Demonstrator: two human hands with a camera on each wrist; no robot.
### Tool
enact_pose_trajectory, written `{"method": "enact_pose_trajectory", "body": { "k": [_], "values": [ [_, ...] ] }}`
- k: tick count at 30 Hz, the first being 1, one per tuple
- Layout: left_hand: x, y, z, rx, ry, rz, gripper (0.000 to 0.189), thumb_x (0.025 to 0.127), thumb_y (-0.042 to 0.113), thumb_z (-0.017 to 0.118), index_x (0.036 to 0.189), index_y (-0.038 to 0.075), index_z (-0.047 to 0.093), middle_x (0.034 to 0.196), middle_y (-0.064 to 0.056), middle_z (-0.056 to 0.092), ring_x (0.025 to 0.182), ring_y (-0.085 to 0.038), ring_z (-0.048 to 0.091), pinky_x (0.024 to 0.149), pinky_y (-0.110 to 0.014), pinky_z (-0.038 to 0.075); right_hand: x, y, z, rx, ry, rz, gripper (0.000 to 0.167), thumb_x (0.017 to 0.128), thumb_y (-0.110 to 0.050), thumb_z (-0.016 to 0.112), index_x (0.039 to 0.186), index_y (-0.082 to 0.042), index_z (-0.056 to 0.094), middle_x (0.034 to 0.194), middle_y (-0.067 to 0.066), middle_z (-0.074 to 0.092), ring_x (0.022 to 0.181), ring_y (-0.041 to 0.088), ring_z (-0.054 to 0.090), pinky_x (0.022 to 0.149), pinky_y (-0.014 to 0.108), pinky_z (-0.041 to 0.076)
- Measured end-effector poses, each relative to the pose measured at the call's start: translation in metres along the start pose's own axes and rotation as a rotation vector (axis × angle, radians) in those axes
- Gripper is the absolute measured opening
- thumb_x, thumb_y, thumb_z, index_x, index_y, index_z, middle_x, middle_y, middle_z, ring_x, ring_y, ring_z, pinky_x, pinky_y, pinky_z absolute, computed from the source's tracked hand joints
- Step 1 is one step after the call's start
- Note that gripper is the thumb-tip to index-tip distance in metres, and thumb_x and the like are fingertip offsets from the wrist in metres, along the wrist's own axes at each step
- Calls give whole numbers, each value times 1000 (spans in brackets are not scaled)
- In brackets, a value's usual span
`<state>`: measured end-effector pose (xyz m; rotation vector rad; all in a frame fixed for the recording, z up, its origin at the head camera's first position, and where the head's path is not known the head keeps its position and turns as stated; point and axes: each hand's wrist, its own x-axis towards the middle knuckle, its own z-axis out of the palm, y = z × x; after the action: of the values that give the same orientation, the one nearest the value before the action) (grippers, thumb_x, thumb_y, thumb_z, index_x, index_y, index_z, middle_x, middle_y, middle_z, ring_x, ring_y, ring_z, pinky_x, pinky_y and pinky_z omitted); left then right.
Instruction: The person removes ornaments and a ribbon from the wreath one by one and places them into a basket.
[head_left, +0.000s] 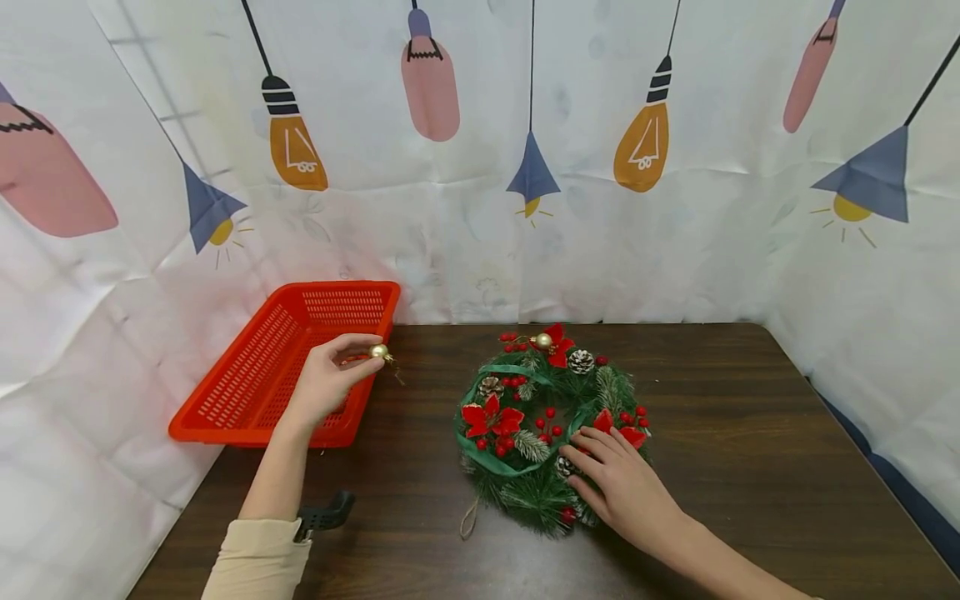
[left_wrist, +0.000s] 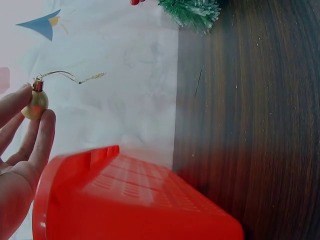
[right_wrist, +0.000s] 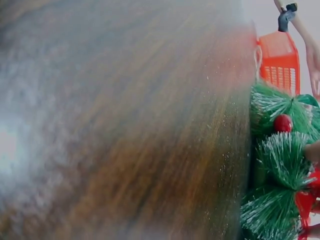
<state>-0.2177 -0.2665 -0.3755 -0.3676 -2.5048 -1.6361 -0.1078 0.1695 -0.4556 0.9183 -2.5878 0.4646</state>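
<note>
My left hand point(head_left: 330, 377) pinches a small gold Christmas bauble point(head_left: 379, 352) between thumb and fingers, over the right side of the red basket point(head_left: 232, 367). In the left wrist view a thin gold hanging loop trails from the cap of the bauble point(left_wrist: 36, 104). A green Christmas wreath point(head_left: 543, 492) lies on the table, dressed with red poinsettias, berries, pinecones and a green ribbon. Another gold bauble point(head_left: 543, 341) sits at its far edge beside a poinsettia. My right hand point(head_left: 622, 487) rests on the wreath's near right side with loosely spread fingers, partly covering a pinecone and a red flower.
The dark wooden table point(head_left: 750, 433) runs back to a white curtain point(head_left: 465, 242) printed with lamps. A twine loop point(head_left: 468, 520) sticks out from the wreath's near left. A black wrist mount point(head_left: 327, 512) is on my left forearm.
</note>
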Motion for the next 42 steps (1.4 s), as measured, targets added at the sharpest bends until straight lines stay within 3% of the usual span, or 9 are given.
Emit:
{"method": "enact_pose_trajectory", "body": {
  "k": [6,12,22,30,42],
  "values": [
    [-4,-5,-8,17,42,-7,39,96,26,76,130,9,69,123,-11,67,109,-19,66,87,-21,56,0,5,-4,73,-53,-65,42,93,-16,78,132,-5,69,136,16,63,131,37,54,106,66,39],
    [-7,-12,-18,42,70,-16,43,97,28,75,134,6,66,126,-10,66,111,-18,65,85,-21,56,-1,12,-6,99,-55,-146,44,90,-10,78,132,-3,67,141,17,59,134,37,52,105,67,40],
    [-16,-19,-37,84,143,-103,44,98,34,72,136,11,65,130,-7,65,115,-11,59,91,-14,49,-5,14,-3,135,-29,-62,39,96,-21,75,133,-12,68,145,11,58,138,31,49,111,63,35],
    [-20,-25,-48,160,180,-178,48,99,37,70,137,8,63,132,-13,63,113,-13,59,86,-14,49,-4,14,-3,107,39,-70,40,92,-22,79,129,-11,71,143,15,59,137,37,50,106,60,44],
    [-23,-33,-54,225,187,-231,48,101,34,68,139,4,61,132,-20,62,116,-29,59,79,-11,50,-4,12,-3,49,50,-70,39,90,-23,81,127,-11,73,140,17,60,135,39,51,105,59,45]
  ]
}}
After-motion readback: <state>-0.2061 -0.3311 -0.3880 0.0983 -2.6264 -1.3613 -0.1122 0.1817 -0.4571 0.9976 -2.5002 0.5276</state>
